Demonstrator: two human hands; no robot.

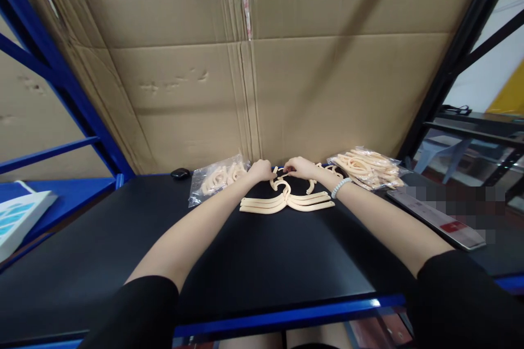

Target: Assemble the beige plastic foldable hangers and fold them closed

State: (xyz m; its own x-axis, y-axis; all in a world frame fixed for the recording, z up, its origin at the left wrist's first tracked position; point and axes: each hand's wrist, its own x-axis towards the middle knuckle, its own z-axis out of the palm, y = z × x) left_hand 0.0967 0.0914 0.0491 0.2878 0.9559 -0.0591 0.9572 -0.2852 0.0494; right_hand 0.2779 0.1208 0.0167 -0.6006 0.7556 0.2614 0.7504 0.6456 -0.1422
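My left hand (262,170) reaches to the back of the black table, its fingers closed at a cream plastic clothes hanger (274,182) with curved pieces. From the other side my right hand (302,167), a pale beaded bracelet on its wrist, pinches at the same hanger. The fingers hide much of it. Just in front of both hands lie several cream hangers (287,203), stacked with their arms spread out and their hooks pointing away from me. Behind my right wrist more cream hanger pieces (334,170) show, partly covered.
Clear bags of cream hangers lie at the back: a smaller bag (219,179) left and a fuller bag (366,168) right. A small black case (180,173) sits back left. A flat pale package (438,219) lies right. Cardboard (184,92) walls the back between blue posts (73,82).
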